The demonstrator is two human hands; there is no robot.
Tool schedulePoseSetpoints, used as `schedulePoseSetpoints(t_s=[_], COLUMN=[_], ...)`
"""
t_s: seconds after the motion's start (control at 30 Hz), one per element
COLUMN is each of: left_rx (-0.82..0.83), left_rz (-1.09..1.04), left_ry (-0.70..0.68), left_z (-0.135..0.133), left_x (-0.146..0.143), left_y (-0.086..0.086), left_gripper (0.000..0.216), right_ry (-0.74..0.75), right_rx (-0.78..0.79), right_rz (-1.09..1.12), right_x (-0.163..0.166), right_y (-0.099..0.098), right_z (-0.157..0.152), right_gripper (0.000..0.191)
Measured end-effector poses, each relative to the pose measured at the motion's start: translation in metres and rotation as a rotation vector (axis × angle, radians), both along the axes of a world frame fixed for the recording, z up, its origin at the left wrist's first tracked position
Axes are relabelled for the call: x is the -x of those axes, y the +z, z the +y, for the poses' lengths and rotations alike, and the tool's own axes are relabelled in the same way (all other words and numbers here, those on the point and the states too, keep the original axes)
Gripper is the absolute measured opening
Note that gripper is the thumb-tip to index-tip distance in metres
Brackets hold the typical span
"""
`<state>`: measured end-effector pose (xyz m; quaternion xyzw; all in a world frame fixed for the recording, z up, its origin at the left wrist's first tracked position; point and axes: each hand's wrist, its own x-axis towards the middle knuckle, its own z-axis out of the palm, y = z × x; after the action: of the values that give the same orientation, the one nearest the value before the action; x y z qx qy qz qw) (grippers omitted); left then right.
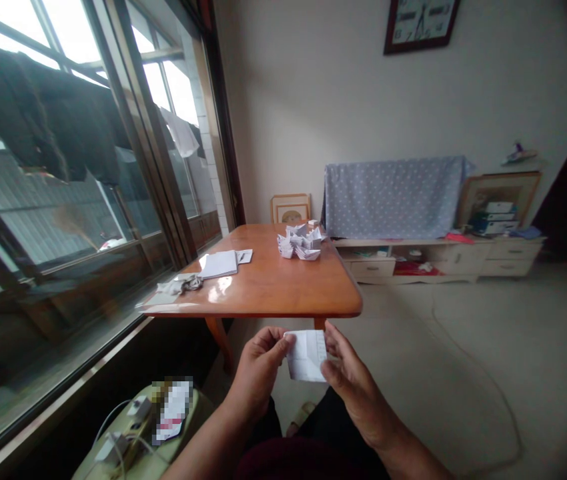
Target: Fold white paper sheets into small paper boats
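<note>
A folded piece of white paper (306, 357) with visible creases is held up between my two hands, over my lap and in front of the table. My left hand (263, 360) pinches its upper left corner, thumb on the near face and fingers behind. On the other side my right hand (351, 373) has its thumb at the paper's lower right edge, with the fingers bent around behind that side. On the table beyond lies a cluster of folded white paper pieces (299, 243) with pointed tips. Farther left sits a stack of white paper sheets (218, 265).
The wooden table (273, 293) stands ahead, with a crumpled grey cloth (181, 285) on its left corner. At lower left, a green stool (138, 460) bears chargers and cables. A low white cabinet (463, 260) runs along the wall. A cable (488, 387) crosses the floor at right.
</note>
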<state>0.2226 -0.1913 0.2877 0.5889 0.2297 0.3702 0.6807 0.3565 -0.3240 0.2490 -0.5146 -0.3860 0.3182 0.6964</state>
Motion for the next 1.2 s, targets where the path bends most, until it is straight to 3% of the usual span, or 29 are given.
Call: schedulePoseSetpoints(t_s=[0.2,0.43,0.63,0.77,0.9,1.2], left_rx=[0.049,0.189,0.359,0.452,0.46,0.393], left_rz=[0.02,0.066,-0.053,-0.126,-0.157,-0.098], left_ry=[-0.008,-0.193,-0.148,-0.126,-0.099,-0.132], left_z=[0.002,-0.001,0.003,0.007,0.006,-0.008], left_x=[0.001,0.001,0.0,0.001,0.002,0.008], left_y=[-0.007,-0.015,-0.017,-0.017,-0.019,-0.018], left_gripper=[0.028,0.029,0.026,0.027,0.031,0.032], right_ry=[-0.008,-0.023,-0.092,-0.014,0.072,-0.026], right_rx=[-0.008,0.006,0.012,0.049,0.113,0.046], right_rz=[0.105,0.096,0.18,0.149,0.083,0.058], right_x=[0.003,0.001,0.004,0.007,0.015,0.011], right_y=[0.001,0.006,0.008,0.008,0.016,0.016], right_z=[0.011,0.018,0.018,0.016,0.018,0.032], right_gripper=[0.057,0.056,0.049,0.051,0.053,0.036])
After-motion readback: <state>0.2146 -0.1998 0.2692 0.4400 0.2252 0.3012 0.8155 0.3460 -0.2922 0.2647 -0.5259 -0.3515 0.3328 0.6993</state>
